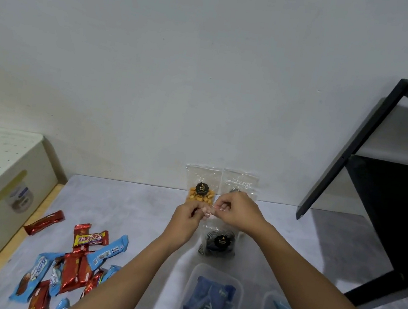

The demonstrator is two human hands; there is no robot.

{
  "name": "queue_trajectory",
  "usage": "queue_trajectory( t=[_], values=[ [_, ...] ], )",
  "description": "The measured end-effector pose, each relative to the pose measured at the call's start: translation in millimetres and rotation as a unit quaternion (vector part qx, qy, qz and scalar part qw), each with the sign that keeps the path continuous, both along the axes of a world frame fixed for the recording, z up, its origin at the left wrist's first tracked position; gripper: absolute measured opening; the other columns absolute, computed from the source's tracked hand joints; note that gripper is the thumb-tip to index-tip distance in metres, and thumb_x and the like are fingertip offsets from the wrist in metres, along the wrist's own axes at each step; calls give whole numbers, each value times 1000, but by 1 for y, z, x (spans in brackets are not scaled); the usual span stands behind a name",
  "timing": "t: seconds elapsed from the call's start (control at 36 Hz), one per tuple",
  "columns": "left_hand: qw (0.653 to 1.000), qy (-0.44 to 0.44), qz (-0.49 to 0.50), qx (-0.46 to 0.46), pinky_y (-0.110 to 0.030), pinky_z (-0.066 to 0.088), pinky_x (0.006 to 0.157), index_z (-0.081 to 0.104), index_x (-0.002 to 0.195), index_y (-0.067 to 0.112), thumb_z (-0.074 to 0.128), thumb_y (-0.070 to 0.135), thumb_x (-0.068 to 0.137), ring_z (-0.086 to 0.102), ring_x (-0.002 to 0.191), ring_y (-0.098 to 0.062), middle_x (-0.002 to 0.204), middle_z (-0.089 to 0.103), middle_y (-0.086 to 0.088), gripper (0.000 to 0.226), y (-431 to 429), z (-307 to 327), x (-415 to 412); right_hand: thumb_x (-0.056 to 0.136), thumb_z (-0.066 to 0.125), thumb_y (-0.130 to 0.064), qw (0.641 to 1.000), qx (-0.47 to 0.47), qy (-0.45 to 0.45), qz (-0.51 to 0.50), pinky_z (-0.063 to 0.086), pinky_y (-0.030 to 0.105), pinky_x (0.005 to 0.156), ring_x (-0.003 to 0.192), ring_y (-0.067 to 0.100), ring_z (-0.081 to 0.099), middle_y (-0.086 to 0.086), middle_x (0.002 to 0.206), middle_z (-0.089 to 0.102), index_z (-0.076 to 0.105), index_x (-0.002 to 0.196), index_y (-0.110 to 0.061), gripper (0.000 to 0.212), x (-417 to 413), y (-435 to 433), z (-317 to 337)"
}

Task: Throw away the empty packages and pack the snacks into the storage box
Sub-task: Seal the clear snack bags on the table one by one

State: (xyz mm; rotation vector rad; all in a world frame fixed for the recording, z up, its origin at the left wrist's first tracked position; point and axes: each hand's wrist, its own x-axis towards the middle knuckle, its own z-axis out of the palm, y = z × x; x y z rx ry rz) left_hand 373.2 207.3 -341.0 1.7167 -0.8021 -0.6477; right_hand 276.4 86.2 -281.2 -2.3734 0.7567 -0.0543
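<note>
Fingertips of the left hand (186, 218) and right hand (235, 210) pinch the top edge of a clear plastic bag of dark swirled snacks (217, 241), which hangs over the grey table (115, 207) before a white wall. Behind stand a clear bag of orange snacks (201, 187) and another clear bag (239, 182); a clear plastic storage box of dark blue packets (209, 306) sits nearer.

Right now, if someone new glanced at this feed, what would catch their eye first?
Probably the two hands, left hand and right hand, pinching the top of a clear bag of dark snacks mid-table. Next, the jumble of red and blue wrapped bars at lower left. Then the two clear boxes at the near edge, each already holding blue packets.
</note>
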Motion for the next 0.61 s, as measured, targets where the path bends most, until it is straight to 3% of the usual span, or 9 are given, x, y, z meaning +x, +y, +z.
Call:
queue_trajectory(
  t=[0.06, 0.14, 0.25, 0.33, 0.47, 0.61],
  values=[
    [1000, -2, 14, -5, -6, 43, 68, 64, 87, 19, 49, 11, 95, 60, 78, -7, 84, 65, 0, 19, 0, 0, 1, 77, 68, -17, 999, 36, 2, 8, 48, 30, 70, 75, 9, 53, -13, 68, 57, 66, 71, -30, 15, -1, -5, 4],
    [999, -5, 33, -13, -6, 43, 68, 63, 85, 20, 49, 9, 94, 60, 78, -8, 81, 64, 4, 20, 1, 0, 4, 76, 64, -2, 999, 46, 4, 12, 46, 23, 68, 70, 8, 53, -10, 72, 60, 73, 79, -16, 17, -5, -11, 7],
    [1000, -19, 11, -12, -4, 42, 69, 61, 86, 21, 49, 10, 94, 60, 81, -7, 85, 63, 5, 19, 1, 2, 3, 78, 61, 1, 999, 40, 18, 5, 41, 19, 62, 67, 6, 51, -8, 71, 58, 73, 82, -12, 18, -9, -12, 7],
    [1000, -18, -4, -13, -6, 43, 71, 61, 86, 25, 51, 13, 94, 60, 86, -11, 90, 64, 2, 16, 1, 3, 1, 78, 58, 1, 999, 23, 24, -6, 43, 23, 66, 71, 9, 52, -13, 69, 53, 69, 75, -20, 24, -11, -11, 7],
    [999, -42, -10, -9, -10, 43, 71, 64, 92, 16, 59, 15, 90, 58, 85, -11, 95, 66, -2, 6, 2, 4, 1, 78, 61, 0, 999, 22, 20, -20, 51, 31, 73, 76, 12, 58, -13, 75, 57, 71, 84, -19, 22, -17, -13, 6],
    [997, -74, -3, 9, -6, 40, 67, 61, 87, 17, 57, 12, 90, 54, 79, -8, 89, 62, 2, 7, -1, 7, 0, 78, 61, 0, 999, 50, 1, 4, 39, 3, 61, 71, 4, 55, -4, 79, 63, 69, 81, -20, 21, -29, -18, 9]
  ],
)
